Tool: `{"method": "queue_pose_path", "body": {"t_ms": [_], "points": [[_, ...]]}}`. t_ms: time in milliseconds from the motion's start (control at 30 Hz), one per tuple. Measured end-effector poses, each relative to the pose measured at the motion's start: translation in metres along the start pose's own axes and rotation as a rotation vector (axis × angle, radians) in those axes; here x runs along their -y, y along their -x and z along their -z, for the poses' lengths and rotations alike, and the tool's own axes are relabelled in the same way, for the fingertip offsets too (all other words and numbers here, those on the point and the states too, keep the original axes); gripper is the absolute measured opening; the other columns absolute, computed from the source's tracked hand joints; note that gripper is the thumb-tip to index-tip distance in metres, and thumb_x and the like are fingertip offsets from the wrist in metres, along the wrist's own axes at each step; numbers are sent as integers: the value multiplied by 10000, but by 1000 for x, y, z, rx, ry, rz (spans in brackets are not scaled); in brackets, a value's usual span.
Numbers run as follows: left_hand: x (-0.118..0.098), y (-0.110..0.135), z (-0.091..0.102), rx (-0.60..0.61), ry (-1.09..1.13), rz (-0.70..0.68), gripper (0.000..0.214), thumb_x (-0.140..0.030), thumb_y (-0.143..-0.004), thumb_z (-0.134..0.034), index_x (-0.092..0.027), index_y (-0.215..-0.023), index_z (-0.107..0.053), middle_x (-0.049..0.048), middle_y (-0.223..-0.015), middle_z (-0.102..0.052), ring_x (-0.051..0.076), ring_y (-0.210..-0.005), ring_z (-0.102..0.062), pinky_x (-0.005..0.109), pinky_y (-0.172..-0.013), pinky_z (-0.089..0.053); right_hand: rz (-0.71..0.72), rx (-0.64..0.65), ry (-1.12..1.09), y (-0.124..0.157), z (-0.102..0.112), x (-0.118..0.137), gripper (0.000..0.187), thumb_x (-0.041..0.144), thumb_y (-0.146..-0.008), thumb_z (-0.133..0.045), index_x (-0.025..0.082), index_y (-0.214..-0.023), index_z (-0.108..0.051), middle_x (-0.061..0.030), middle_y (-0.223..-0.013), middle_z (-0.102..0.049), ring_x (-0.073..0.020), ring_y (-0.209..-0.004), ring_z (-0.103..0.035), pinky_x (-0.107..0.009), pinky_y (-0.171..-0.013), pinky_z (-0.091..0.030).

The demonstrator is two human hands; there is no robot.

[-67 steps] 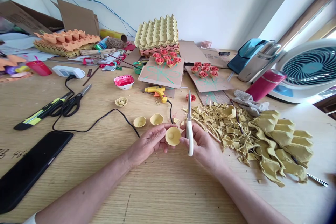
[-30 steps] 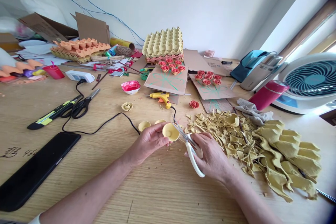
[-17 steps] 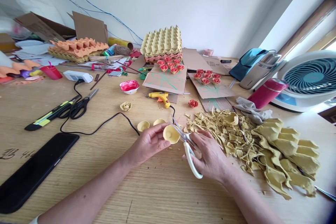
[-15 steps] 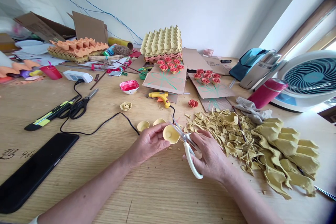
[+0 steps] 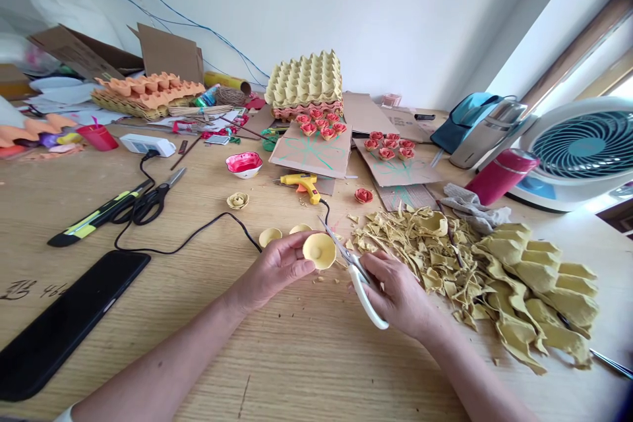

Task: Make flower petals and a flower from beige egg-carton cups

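Note:
My left hand (image 5: 277,268) pinches a small round yellow egg-carton cup (image 5: 319,250) just above the wooden table (image 5: 297,356). My right hand (image 5: 398,293) grips white-handled scissors (image 5: 357,275), whose blades point up and left along the cup's right rim. Two more cut yellow cups (image 5: 270,236) lie just behind my left hand. A heap of yellow carton scraps (image 5: 445,254) lies right of my right hand.
A yellow glue gun (image 5: 301,182) with a black cord, black scissors (image 5: 148,201), a utility knife (image 5: 89,224) and a black phone (image 5: 59,323) lie to the left. Stacked egg trays (image 5: 305,79), cardboard with red paper roses (image 5: 316,128), a red bottle (image 5: 499,175) and a fan (image 5: 583,145) stand behind.
The scissors went from upright to slanting against the cup's right rim. In the last half second the blades have slid slightly along the rim and my right hand has shifted a little right.

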State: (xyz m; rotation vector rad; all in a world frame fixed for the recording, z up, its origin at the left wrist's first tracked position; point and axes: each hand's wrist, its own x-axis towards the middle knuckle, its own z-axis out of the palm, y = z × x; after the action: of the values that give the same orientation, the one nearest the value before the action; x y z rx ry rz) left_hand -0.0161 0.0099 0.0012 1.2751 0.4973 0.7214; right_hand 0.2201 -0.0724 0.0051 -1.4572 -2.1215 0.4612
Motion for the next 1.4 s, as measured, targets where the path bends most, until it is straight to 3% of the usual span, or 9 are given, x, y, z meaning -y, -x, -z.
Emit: {"method": "queue_pose_path", "body": {"t_ms": [200,433,700,800,867,1033,1167,1267,1400], "points": [[-2,-2,-1,26,27,-39,408,-345,-859,-717,-208,-1241,-673,75,-1121,-661,178,-928,-596,267,-769,-538,-113,-9,-107,0,-2,-3,306,376,-945,-555,203,-722,-437,38,-654,-460,-116,-628,-403,-251,-603,-301],[-10,-1,-5,12,104,-22,427,-363,-864,-711,-229,-1266,-659,66,-1088,-643,145,-878,-579,222,-739,-515,-176,37,-239,-1,1,1,305,420,-928,-568,179,-744,-531,27,-672,-491,-115,-645,-415,-254,-607,-317],[-2,2,-4,119,380,69,470,-402,-803,-752,-240,-1238,-674,51,-1004,-637,142,-819,-605,256,-761,-533,-262,370,-1051,1,3,6,570,720,-867,-520,158,-827,-608,37,-508,-489,-87,-395,-406,-218,-391,-290],[1,3,-6,188,419,118,453,-422,-796,-750,-232,-1204,-693,49,-951,-638,143,-811,-601,255,-750,-533,-232,376,-1206,1,1,5,594,731,-881,-491,156,-808,-621,48,-460,-451,-76,-358,-366,-217,-379,-280],[0,3,-7,189,367,133,459,-418,-800,-752,-225,-1213,-694,52,-995,-630,131,-809,-592,244,-750,-527,-232,275,-1212,1,-3,4,571,706,-902,-490,156,-828,-625,43,-476,-462,-75,-378,-384,-216,-399,-295],[-2,-1,-8,54,157,50,441,-341,-840,-743,-282,-1269,-660,43,-1138,-602,103,-819,-577,216,-742,-503,-346,20,-1106,-3,-8,2,557,708,-872,-552,156,-922,-610,17,-589,-530,-92,-466,-473,-221,-448,-356],[2,-3,-8,9,109,1,505,-321,-802,-783,-301,-1283,-629,58,-1237,-598,144,-907,-598,231,-733,-516,-372,10,-1022,-3,-5,4,559,719,-856,-564,160,-886,-588,20,-596,-526,-92,-471,-461,-226,-456,-357],[4,-4,-8,-35,44,-36,544,-263,-757,-819,-276,-1262,-615,67,-1306,-584,199,-1072,-590,257,-813,-531,-346,59,-962,-3,-4,6,550,715,-873,-538,167,-864,-575,21,-599,-523,-94,-486,-456,-223,-463,-351],[6,-5,-8,-50,-120,-151,535,-209,-758,-810,-237,-1242,-583,71,-1297,-595,205,-1126,-594,288,-924,-525,-327,94,-912,-2,-7,3,540,706,-883,-528,169,-854,-571,23,-608,-520,-93,-497,-447,-220,-468,-343]]}}
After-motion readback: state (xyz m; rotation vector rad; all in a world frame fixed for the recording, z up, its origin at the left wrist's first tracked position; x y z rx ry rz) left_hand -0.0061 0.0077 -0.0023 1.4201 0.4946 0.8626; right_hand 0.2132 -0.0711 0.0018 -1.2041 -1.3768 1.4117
